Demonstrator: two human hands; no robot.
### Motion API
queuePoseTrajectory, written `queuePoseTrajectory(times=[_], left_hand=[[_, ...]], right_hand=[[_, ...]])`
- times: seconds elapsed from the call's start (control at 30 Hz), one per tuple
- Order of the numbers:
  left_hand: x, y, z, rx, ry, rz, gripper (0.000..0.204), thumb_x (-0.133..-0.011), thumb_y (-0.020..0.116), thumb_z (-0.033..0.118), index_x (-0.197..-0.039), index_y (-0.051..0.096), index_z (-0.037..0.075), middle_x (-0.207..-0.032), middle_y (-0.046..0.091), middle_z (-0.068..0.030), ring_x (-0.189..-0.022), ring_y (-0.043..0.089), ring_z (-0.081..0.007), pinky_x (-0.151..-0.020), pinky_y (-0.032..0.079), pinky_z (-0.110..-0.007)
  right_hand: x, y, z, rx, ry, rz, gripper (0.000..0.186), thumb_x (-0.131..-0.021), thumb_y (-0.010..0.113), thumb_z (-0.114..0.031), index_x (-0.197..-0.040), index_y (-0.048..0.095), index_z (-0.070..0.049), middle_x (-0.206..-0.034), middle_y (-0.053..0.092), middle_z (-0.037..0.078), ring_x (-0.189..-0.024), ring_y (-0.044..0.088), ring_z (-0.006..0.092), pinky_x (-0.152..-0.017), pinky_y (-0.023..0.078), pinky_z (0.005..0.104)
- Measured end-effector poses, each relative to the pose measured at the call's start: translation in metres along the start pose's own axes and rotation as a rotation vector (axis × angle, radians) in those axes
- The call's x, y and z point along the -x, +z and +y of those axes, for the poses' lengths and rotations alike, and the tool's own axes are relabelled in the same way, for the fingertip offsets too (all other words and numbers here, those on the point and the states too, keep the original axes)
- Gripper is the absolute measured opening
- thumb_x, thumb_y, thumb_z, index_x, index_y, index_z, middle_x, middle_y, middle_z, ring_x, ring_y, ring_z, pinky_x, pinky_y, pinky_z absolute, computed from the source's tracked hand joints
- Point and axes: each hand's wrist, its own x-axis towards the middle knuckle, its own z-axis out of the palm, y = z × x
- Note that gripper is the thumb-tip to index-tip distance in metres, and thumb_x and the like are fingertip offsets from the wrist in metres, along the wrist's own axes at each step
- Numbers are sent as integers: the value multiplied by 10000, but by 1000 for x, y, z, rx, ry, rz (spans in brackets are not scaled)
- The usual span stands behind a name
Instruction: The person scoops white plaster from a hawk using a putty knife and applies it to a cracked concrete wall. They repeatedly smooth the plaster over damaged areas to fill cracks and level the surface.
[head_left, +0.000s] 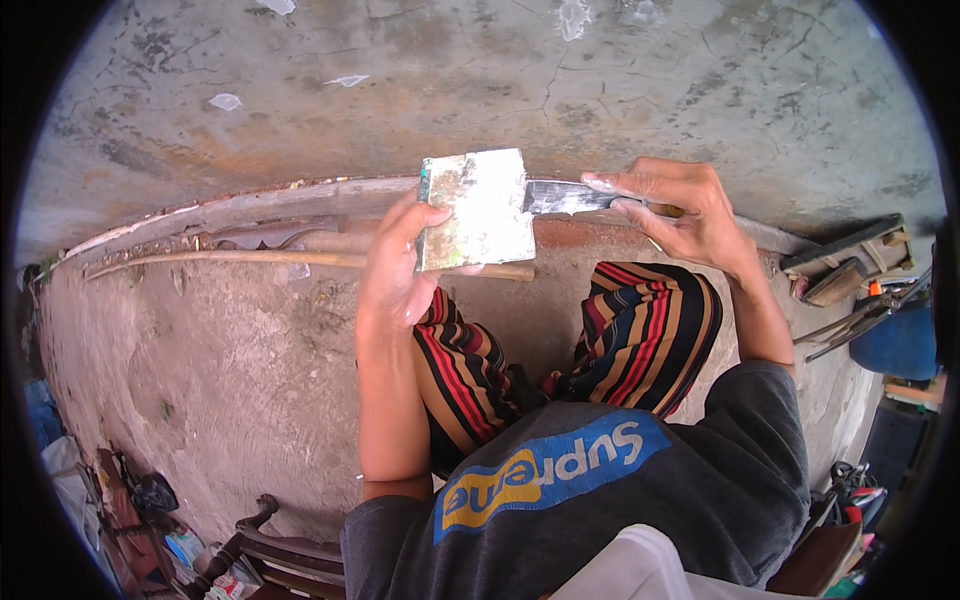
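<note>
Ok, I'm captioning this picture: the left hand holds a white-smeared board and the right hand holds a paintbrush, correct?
Not a paintbrush: in the head view, the right hand holds a flat-bladed scraper. The left hand does hold the white-smeared board.

Soft, even light — white board (485, 215) blown out; black rim — straight edges bent.

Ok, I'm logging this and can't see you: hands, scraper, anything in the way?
Left hand gripping white-smeared square plate. Right hand holding scraper, blade at plate's right edge, contact unclear. Nothing seen blocking either hand.
</note>
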Motion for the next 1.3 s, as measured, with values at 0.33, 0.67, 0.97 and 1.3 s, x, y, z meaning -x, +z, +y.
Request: queuePoseTrajectory(times=[0.33, 0.67, 0.97, 1.3], left_hand=[[1, 0, 1, -14, 25, 39, 429, -864, 461, 86, -1267, 442, -62, -1143, 592, -185, -967, 649, -295, -685, 600, -450], [7, 14, 5, -37, 52, 21, 439, -877, 446, 117, -1289, 438, -34, -1157, 585, -171, -957, 642, -273, -662, 569, -423], [7, 8, 4, -28, 91, 7, 442, -876, 462, 123, -1286, 436, -39, -1110, 597, -166, -901, 647, -253, -622, 563, -396], [5, 8, 2, -21, 94, -54, 455, -889, 461, 123, -1317, 410, -21, -1130, 588, -157, -914, 644, -243, -624, 573, -394]], right_hand=[[-6, 1, -8, -205, 102, -109, 333, -845, 659, -80, -1176, 674, -111, -793, 681, 63, -604, 546, 151, -537, 447, 297], [7, -13, 7, -636, 266, -74, 493, -905, 613, -92, -1376, 474, -42, -923, 647, 54, -638, 529, 66, -507, 440, 220], [-14, -69, 31, -177, 419, -76, 298, -996, 490, -199, -1146, 631, 16, -705, 549, -12, -596, 485, 74, -544, 416, 239], [-57, -95, 56, 246, 420, -14, 324, -960, 534, -298, -1032, 688, -22, -614, 551, 45, -527, 554, 131, -509, 429, 293]])
